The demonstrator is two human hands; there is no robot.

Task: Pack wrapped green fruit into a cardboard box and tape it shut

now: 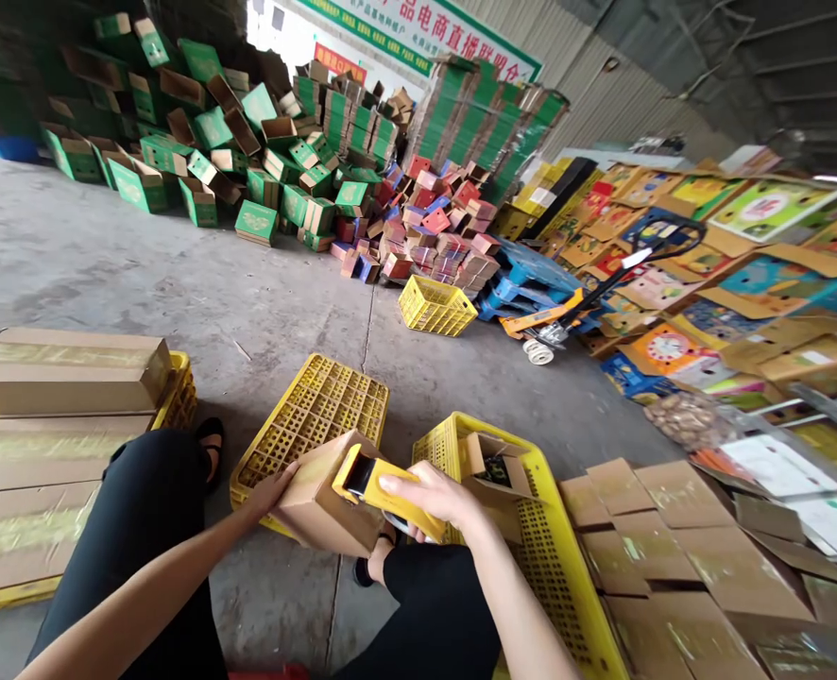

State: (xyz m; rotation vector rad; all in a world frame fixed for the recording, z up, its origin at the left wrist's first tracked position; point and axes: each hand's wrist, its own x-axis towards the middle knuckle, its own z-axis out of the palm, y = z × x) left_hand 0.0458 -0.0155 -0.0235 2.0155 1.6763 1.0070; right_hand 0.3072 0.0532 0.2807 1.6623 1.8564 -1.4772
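Observation:
A small brown cardboard box [323,496] is held tilted in front of me, between my knees. My left hand [275,491] grips its left side, fingers pressed along the edge. In my right hand [436,496] is a yellow tape dispenser [390,491], its black-and-yellow head against the box's right upper edge. Beneath and beyond the box, an upturned yellow crate [319,401] lies on the floor. By my right knee stands a yellow plastic crate [532,510], with an open cardboard box [496,463] inside that holds something dark I cannot make out.
Taped cartons [57,444] lie on yellow crates at left. Brown boxes [659,548] are packed together at right. Farther off are another yellow crate [437,305], a pallet jack [567,316], blue pallets [524,274], heaped green boxes [213,142] and stacked fruit cartons [730,255].

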